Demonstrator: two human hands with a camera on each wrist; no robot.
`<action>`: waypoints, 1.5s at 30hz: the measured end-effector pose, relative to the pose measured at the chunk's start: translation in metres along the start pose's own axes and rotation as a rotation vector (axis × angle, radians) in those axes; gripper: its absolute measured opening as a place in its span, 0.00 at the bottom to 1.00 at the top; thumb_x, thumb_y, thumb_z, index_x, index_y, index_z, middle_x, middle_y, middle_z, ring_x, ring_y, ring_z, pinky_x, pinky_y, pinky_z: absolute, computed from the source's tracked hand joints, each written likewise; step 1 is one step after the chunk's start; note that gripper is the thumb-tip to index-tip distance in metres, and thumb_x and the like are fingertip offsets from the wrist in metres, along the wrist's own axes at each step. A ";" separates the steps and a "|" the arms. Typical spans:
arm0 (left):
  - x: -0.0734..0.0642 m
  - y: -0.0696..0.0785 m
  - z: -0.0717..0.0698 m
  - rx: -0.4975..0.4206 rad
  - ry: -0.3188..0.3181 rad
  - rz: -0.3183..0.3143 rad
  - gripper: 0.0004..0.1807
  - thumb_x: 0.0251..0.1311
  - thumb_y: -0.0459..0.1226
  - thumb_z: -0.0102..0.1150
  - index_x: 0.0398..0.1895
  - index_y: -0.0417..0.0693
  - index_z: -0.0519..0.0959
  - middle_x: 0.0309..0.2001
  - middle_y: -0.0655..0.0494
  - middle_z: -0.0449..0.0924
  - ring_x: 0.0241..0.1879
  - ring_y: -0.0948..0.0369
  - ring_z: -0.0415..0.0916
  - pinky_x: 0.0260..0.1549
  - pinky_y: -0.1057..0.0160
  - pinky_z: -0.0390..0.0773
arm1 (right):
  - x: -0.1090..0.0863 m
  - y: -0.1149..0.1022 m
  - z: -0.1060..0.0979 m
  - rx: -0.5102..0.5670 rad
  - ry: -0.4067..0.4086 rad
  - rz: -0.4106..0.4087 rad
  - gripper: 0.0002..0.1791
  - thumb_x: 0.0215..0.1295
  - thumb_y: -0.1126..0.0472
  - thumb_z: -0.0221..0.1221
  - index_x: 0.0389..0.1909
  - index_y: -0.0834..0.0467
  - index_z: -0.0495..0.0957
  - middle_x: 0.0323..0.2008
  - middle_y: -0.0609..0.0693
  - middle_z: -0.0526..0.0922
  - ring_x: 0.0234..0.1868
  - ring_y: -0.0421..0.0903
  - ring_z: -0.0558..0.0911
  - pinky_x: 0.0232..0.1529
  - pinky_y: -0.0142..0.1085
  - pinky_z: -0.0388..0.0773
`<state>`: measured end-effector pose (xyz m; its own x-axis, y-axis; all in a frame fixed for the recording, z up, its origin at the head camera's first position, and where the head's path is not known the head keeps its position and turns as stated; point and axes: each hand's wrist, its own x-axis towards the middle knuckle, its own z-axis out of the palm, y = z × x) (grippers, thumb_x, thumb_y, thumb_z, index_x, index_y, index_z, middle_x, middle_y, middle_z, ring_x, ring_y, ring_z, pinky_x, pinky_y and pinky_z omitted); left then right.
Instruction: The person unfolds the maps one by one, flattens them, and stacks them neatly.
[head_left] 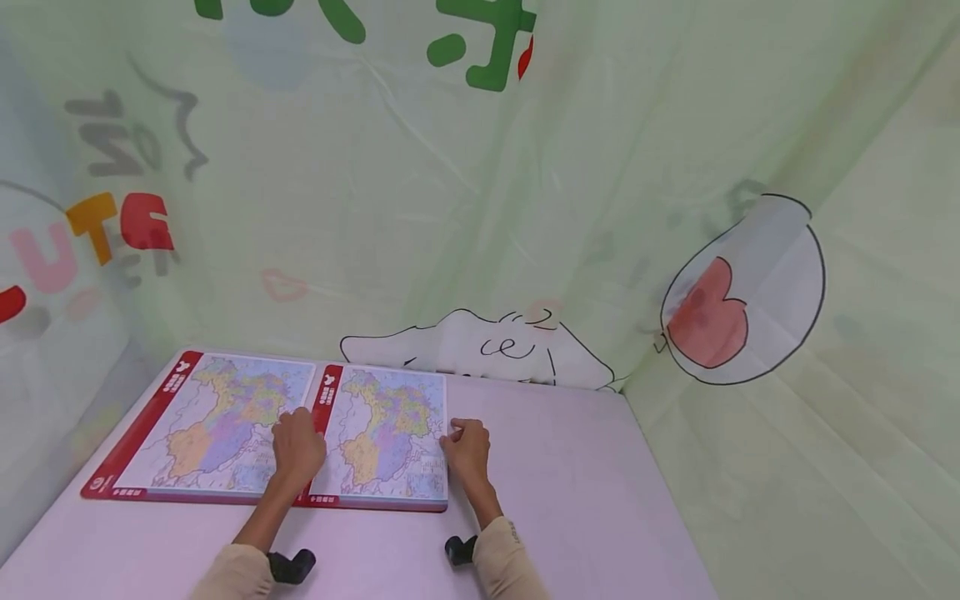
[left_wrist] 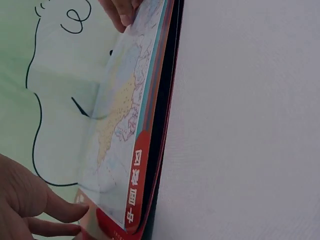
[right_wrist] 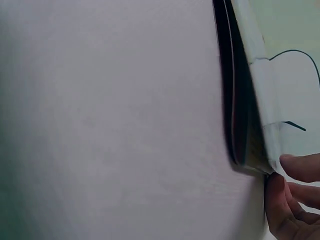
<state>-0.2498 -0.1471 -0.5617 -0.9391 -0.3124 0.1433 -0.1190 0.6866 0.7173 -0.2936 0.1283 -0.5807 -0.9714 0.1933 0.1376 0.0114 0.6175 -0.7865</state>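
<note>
Together, a person's left hand (head_left: 298, 446) and right hand (head_left: 467, 450) take hold of a rectangular, pale-surfaced map mat with a red side strip (head_left: 390, 429), lying on a pale lilac tabletop (head_left: 562, 483). At the mat's left edge, the left hand bends its thumb and fingers close together, pinching the red strip; at its right edge, the right hand pinches the border, thumb and forefinger nearly meeting. Dark gaps run between the mat's layers along the edge in the wrist views. Just beside the mat, to its left, lies a matching map mat with a broad red border (head_left: 225, 425). Beige sleeves (head_left: 506, 554) and black wrist-worn devices (head_left: 294, 567) show on the near side of the mat; beyond it hangs a pale green fabric backdrop (head_left: 360, 192) bearing a black-outlined white drawing (head_left: 480, 346).
</note>
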 end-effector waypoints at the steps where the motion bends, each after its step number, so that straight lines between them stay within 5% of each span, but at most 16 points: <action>1: 0.000 -0.001 0.000 -0.024 0.002 -0.026 0.20 0.70 0.32 0.63 0.56 0.21 0.76 0.47 0.25 0.82 0.44 0.32 0.82 0.48 0.36 0.85 | -0.002 -0.001 0.000 0.013 0.007 -0.005 0.20 0.63 0.71 0.74 0.56 0.70 0.88 0.29 0.54 0.87 0.26 0.43 0.80 0.28 0.33 0.80; 6: 0.005 -0.008 0.002 -0.140 0.027 -0.124 0.19 0.72 0.33 0.63 0.56 0.22 0.78 0.53 0.23 0.83 0.51 0.30 0.83 0.53 0.34 0.84 | -0.005 -0.004 -0.003 0.110 0.025 0.056 0.17 0.61 0.74 0.74 0.52 0.66 0.91 0.29 0.53 0.85 0.28 0.44 0.79 0.28 0.32 0.77; 19: 0.013 -0.010 -0.011 -0.176 0.112 -0.107 0.12 0.65 0.28 0.68 0.49 0.27 0.88 0.42 0.31 0.91 0.46 0.35 0.88 0.44 0.47 0.73 | 0.009 0.001 -0.007 0.337 0.026 0.235 0.16 0.56 0.75 0.74 0.47 0.61 0.93 0.27 0.54 0.89 0.26 0.44 0.84 0.27 0.31 0.80; 34: 0.020 -0.013 -0.016 -0.152 0.116 -0.082 0.11 0.62 0.29 0.70 0.46 0.30 0.90 0.39 0.34 0.92 0.41 0.38 0.89 0.38 0.50 0.71 | 0.015 -0.013 -0.032 0.233 0.122 0.314 0.17 0.59 0.72 0.73 0.49 0.56 0.94 0.33 0.53 0.88 0.38 0.50 0.82 0.41 0.39 0.72; 45: 0.023 -0.014 -0.028 -0.142 0.159 -0.053 0.12 0.63 0.28 0.68 0.47 0.28 0.89 0.40 0.31 0.91 0.42 0.35 0.88 0.37 0.52 0.69 | 0.020 -0.002 -0.058 0.172 0.168 0.300 0.17 0.64 0.70 0.70 0.53 0.56 0.93 0.37 0.55 0.88 0.42 0.52 0.82 0.46 0.42 0.73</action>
<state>-0.2603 -0.1822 -0.5499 -0.8685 -0.4531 0.2008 -0.1097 0.5708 0.8137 -0.2995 0.1755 -0.5414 -0.8785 0.4769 -0.0289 0.2357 0.3800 -0.8944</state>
